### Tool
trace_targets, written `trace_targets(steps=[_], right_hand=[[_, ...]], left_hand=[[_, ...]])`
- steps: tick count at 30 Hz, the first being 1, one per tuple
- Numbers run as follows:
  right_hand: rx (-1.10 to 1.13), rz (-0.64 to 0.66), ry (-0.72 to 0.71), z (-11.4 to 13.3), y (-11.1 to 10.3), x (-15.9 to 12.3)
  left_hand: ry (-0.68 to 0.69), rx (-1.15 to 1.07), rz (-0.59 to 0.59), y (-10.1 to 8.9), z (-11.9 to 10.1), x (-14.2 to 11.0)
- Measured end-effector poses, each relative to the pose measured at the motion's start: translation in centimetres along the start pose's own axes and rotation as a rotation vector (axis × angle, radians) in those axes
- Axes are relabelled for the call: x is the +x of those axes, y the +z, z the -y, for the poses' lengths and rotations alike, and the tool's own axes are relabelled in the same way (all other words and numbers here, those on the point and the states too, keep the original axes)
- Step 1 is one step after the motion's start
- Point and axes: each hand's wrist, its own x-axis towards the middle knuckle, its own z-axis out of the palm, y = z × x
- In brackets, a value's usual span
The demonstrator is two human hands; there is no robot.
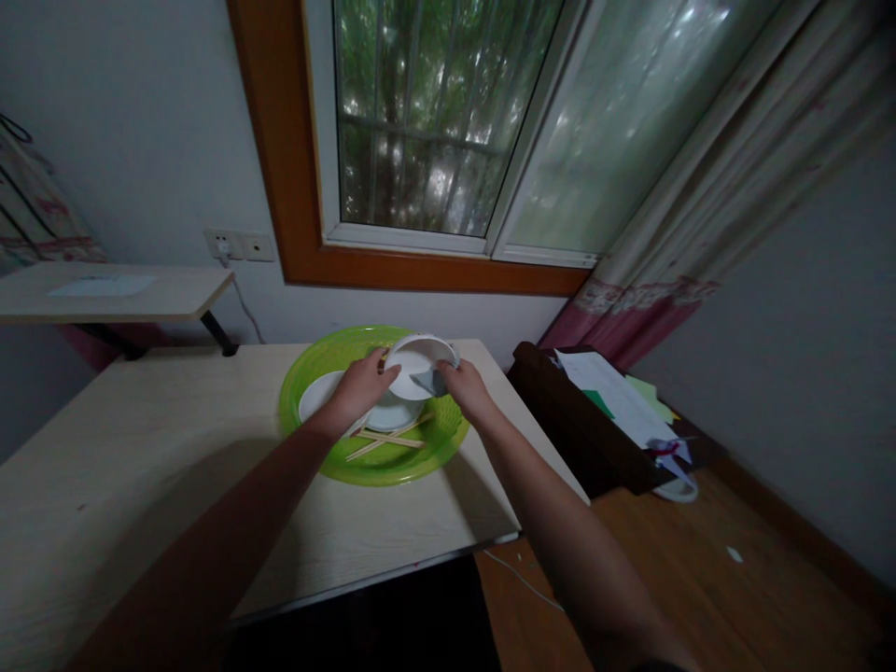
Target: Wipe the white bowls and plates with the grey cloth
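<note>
The white bowl (412,358) is tilted, opening toward the camera, over the green tray (392,478), with a grey cloth-like piece (429,382) at its right inner side.

The basin (392,481) lies on the desk (364,537), towards its right edge. In it, a left plate (317,399) and a right plate (396,415) lie side by side, crossed chopsticks (392,439) before them. Over the right plate is the bowl (413,357), between the left hand (362,387) and right hand (466,385). A shelf (183,285) stands far left; behind is the window (427,121), a curtain (648,289) to its right.
</note>
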Motion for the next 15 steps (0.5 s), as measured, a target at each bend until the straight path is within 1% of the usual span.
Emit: trace_targets(steps=[2, 3, 7, 10, 13, 15], right_hand=[[0.041, 0.018, 0.006, -0.5, 0.9, 0.5], [0.058, 0.031, 0.001, -0.7, 1.4, 0.6], [0.077, 0.026, -0.020, -0.8, 2.4, 0.5], [0.047, -0.028, -0.060, -0.3, 2.1, 0.3], [-0.058, -0.104, -0.160, 0.3, 1.2, 0.2], [-0.163, -0.132, -0.246, 0.8, 0.6, 0.1]], left_hand=[[-0.042, 0.008, 0.065, 0.1, 0.2, 0.4], [-0.055, 0.015, 0.069, 0.2, 0.4, 0.6], [-0.079, -0.014, 0.014, 0.5, 1.2, 1.8], [-0.050, 0.072, -0.006, 0.3, 1.0, 2.5], [-0.006, 0.223, -0.045, -0.2, 0.2, 2.6], [0.037, 0.327, -0.040, -0.4, -0.2, 2.5]])
